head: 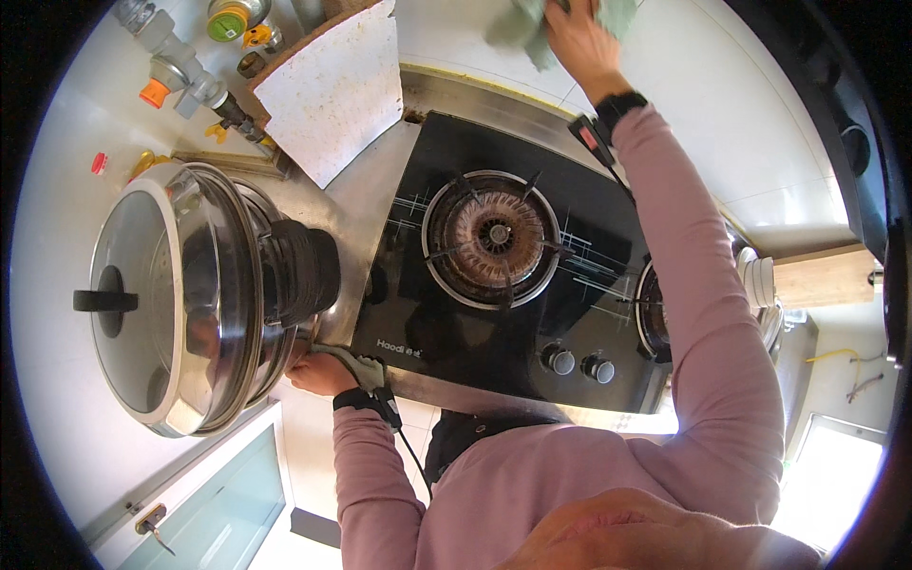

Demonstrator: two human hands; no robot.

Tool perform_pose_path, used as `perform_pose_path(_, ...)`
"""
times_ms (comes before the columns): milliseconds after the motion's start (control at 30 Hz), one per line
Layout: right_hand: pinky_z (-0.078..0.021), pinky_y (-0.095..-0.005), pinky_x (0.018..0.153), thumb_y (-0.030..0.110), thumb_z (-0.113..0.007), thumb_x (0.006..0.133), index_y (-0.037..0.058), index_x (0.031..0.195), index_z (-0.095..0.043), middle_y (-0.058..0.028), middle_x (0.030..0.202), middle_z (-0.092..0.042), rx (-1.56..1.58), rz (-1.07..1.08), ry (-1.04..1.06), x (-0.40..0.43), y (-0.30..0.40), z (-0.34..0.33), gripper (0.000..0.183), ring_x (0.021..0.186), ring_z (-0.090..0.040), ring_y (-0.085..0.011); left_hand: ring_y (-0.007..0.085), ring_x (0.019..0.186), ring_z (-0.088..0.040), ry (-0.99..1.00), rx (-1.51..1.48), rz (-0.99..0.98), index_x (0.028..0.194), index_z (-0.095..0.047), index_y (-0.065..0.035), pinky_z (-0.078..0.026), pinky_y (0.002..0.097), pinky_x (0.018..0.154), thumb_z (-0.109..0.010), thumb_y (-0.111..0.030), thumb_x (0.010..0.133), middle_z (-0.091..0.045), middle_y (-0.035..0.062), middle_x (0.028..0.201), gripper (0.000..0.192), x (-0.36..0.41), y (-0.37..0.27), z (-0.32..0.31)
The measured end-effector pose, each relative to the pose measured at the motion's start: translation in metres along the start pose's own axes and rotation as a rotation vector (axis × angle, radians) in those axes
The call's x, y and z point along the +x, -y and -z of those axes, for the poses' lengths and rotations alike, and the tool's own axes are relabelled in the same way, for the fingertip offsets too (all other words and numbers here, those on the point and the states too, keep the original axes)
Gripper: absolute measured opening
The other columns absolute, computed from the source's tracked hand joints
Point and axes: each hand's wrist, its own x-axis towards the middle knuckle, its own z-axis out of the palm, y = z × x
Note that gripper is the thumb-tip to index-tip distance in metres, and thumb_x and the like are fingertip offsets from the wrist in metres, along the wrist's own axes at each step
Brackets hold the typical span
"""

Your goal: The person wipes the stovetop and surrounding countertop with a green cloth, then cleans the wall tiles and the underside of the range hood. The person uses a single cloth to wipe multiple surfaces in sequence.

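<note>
My right hand [583, 48] is raised against the white tiled wall [484, 53] behind the cooktop. It grips a pale green cloth [527, 28], blurred at its left side. Low on the left, my left hand [324, 374] is curled at the counter's front edge, beside a tall stainless steel steamer pot [214, 299]. A second grey-green cloth [367, 370] is bunched under that hand, partly hidden by it. Between my arms lies a black glass gas cooktop [456, 342]. Its near burner [499, 235] is bare, and my right sleeve partly covers the other burner [652, 306].
A white board [335, 92] leans at the back left corner, next to gas pipe fittings [192, 78]. The steamer's glass lid [135, 256] has a black knob. Two control knobs [561, 360] sit at the cooktop's front. Stacked bowls [757, 278] stand right; a range hood [841, 135] overhangs.
</note>
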Motion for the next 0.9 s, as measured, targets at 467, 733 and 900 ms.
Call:
perform_pose_path(467, -0.0492, -0.0392, 0.085, 0.011, -0.052, 0.083, 0.0099, 0.103, -0.057, -0.0089, 0.119, -0.054, -0.122, 0.34, 0.515, -0.131, -0.028, -0.037, 0.021, 0.106, -0.058, -0.0257, 0.0471, 0.1, -0.052, 0.024, -0.036, 0.048, 0.109, -0.056, 0.0056, -0.041, 0.0519, 0.084, -0.037, -0.027, 0.094, -0.056, 0.0316, 0.105, 0.041, 0.0, -0.006, 0.001)
perform_pose_path(733, -0.0513, -0.039, 0.057, 0.01, -0.054, 0.081, 0.0173, 0.098, -0.06, -0.0039, 0.095, -0.053, -0.213, 0.099, 0.265, -0.079, -0.041, 0.017, 0.02, 0.075, -0.064, -0.0231, 0.0448, 0.094, -0.055, 0.006, -0.033, 0.048, 0.103, -0.059, 0.0061, -0.043, 0.0502, 0.082, -0.037, -0.026, 0.093, -0.059, 0.0292, 0.102, 0.041, -0.003, -0.008, 0.002)
perform_pose_path(900, -0.0537, -0.0414, 0.068, 0.009, -0.053, 0.08, 0.005, 0.099, -0.056, -0.0182, 0.122, -0.045, 0.006, -0.074, 0.23, -0.019, -0.029, 0.006, 0.02, 0.09, -0.062, -0.0325, 0.042, 0.092, -0.058, 0.012, -0.097, -0.029, 0.102, -0.061, 0.0067, -0.045, 0.0479, 0.082, -0.035, -0.024, 0.093, -0.061, 0.0273, 0.101, 0.041, 0.004, 0.003, -0.003)
